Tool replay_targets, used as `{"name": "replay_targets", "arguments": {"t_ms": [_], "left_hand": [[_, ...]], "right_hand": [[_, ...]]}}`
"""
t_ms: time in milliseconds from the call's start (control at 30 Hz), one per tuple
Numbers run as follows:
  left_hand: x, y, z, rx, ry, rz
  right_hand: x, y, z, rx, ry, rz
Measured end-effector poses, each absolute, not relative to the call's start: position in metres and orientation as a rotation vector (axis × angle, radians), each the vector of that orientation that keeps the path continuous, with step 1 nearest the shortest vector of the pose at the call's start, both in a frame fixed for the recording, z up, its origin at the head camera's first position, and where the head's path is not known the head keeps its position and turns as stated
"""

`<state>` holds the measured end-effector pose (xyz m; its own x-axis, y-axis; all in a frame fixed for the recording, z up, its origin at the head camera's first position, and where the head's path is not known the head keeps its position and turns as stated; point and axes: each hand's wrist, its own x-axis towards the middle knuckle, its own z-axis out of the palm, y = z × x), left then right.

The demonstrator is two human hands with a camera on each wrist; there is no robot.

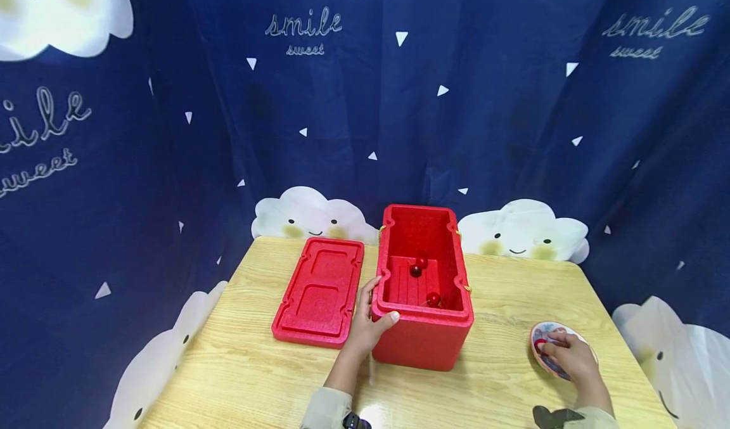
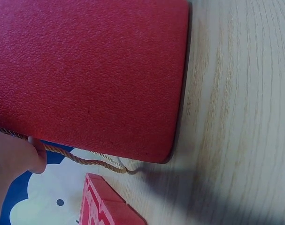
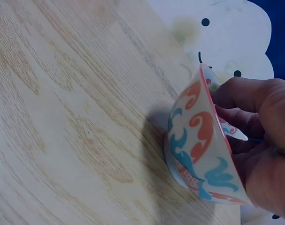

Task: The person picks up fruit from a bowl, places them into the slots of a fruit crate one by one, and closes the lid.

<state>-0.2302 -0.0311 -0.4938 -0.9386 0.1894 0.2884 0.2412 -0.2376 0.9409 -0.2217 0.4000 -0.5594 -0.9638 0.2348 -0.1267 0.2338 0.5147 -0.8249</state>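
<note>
In the head view my left hand [image 1: 362,327] grips the near left corner of a red foam box [image 1: 423,340], thumb over the front rim and fingers along the side. A fingertip lies by the box's twisted gold cord [image 2: 81,160] in the left wrist view. Inside the open box lie a dark cherry [image 1: 416,270] and two red ones, one cherry [image 1: 433,299] near the front. At the right, my right hand [image 1: 573,356] reaches into a patterned bowl [image 3: 198,140], fingers curled, pinching a red cherry [image 1: 539,345]. Its fingers partly hide the bowl's inside.
A red lid [image 1: 319,289] with recessed panels lies flat left of the box. All of this is on a light wooden table [image 1: 239,365]. Behind hangs a navy curtain [image 1: 342,112] with white clouds, reaching the table's back edge.
</note>
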Motion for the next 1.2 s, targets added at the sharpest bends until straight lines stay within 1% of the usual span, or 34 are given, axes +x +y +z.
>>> {"name": "replay_targets", "arguments": {"t_ms": [133,267,467,600,867,1200], "left_hand": [[-0.23,-0.032,-0.492,-0.533,-1.925,-2.386],[-0.23,-0.032,-0.492,-0.517,-1.939,-2.38],[-0.23,-0.033,-0.491,-0.495,-1.954,-2.367],[-0.229,-0.032,-0.49,-0.488,-1.958,-2.365],[-0.23,-0.033,-0.492,-0.5,-1.93,-2.346],[-0.229,-0.032,-0.491,-0.514,-1.955,-2.318]], "right_hand": [[-0.226,0.4,-0.561,-0.357,-2.808,1.388],[-0.228,0.4,-0.558,-0.348,-2.904,1.256],[-0.228,0.4,-0.554,-0.353,-2.919,1.248],[-0.222,0.4,-0.55,-0.397,-2.896,1.275],[-0.209,0.387,-0.528,-0.514,-2.731,1.425],[-0.212,0.368,-0.496,-0.369,-2.63,1.426]]}}
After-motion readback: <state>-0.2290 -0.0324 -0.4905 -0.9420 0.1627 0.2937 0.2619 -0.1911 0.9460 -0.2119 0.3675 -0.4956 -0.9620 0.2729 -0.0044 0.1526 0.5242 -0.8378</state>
